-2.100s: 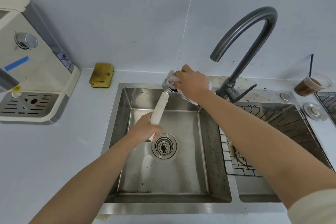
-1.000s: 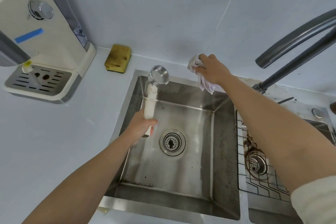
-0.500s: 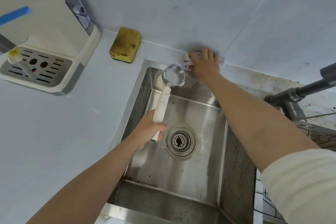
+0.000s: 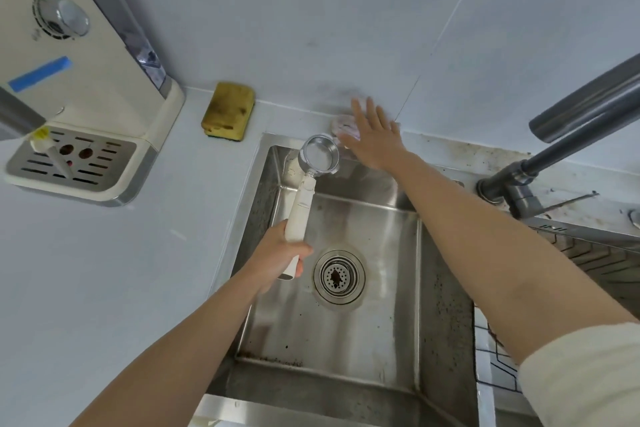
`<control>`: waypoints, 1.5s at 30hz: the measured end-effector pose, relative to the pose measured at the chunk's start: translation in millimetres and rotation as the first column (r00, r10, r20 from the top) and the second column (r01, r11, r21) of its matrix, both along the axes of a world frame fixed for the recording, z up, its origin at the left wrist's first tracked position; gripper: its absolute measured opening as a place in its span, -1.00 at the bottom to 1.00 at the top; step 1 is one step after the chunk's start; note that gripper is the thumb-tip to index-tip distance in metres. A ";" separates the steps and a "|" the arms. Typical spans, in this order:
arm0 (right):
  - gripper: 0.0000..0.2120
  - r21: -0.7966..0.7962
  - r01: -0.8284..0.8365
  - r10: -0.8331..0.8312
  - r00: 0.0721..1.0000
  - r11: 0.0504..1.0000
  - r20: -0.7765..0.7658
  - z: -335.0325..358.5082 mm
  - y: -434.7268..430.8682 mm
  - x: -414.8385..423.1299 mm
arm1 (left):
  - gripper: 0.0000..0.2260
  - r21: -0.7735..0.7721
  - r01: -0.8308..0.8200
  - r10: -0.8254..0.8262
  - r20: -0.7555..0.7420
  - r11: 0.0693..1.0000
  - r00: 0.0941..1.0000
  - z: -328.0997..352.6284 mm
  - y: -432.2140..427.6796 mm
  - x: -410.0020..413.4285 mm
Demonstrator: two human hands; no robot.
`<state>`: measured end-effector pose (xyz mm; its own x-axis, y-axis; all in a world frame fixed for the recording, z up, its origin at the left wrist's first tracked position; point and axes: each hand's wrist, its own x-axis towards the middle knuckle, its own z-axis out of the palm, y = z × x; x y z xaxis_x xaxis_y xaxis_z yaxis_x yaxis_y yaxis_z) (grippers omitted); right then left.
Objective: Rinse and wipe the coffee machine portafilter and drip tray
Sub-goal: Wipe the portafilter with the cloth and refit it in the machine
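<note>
The left hand [image 4: 277, 258] is closed around the white handle of the portafilter [image 4: 313, 180], holding it over the sink [image 4: 446, 329] with the metal basket end tipped up toward the back rim, its bowl looking clean and empty. The right hand [image 4: 372, 137] is flat and spread, fingers [image 4: 360, 111] splayed and gripping nothing, hovering just above a crumpled cloth [image 4: 341, 125] that lies on the counter [image 4: 104, 270] behind the sink, against the wall. The wiping of the portafilter seems finished, with the cloth put aside. The drip tray [image 4: 74, 163] sits in the base of the coffee machine [image 4: 72, 55] at the left, apparently not yet dealt with. The next move probably calls for setting the portafilter down somewhere clean, or back on the machine, then sliding the tray out level, as it may hold liquid, and bringing it under the faucet [image 4: 571, 135]
</note>
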<state>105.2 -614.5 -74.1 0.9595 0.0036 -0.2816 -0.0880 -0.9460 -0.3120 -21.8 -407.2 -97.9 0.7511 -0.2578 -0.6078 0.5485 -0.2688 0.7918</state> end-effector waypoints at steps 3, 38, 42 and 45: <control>-0.30 0.189 0.095 -0.111 0.991 0.977 0.077 15.8 5.6 -25.7 | -0.78 -0.054 0.012 -0.012 0.001 0.998 1.000 11.3 2.3 -4.0; -0.90 0.943 0.332 -0.197 0.924 -0.007 -0.327 98.3 193.4 -240.4 | -0.77 0.011 0.095 -0.095 0.251 0.995 0.963 125.1 125.6 -144.9; -0.89 0.935 0.353 -0.212 0.913 -0.014 -0.348 98.7 242.4 -236.0 | -0.69 0.077 0.077 -0.096 0.284 0.994 0.954 127.1 175.0 -139.3; -0.91 0.929 0.370 -0.224 0.904 -0.014 -0.364 96.9 288.1 -229.4 | -0.68 0.128 0.090 -0.125 0.301 0.988 0.945 128.2 221.1 -130.1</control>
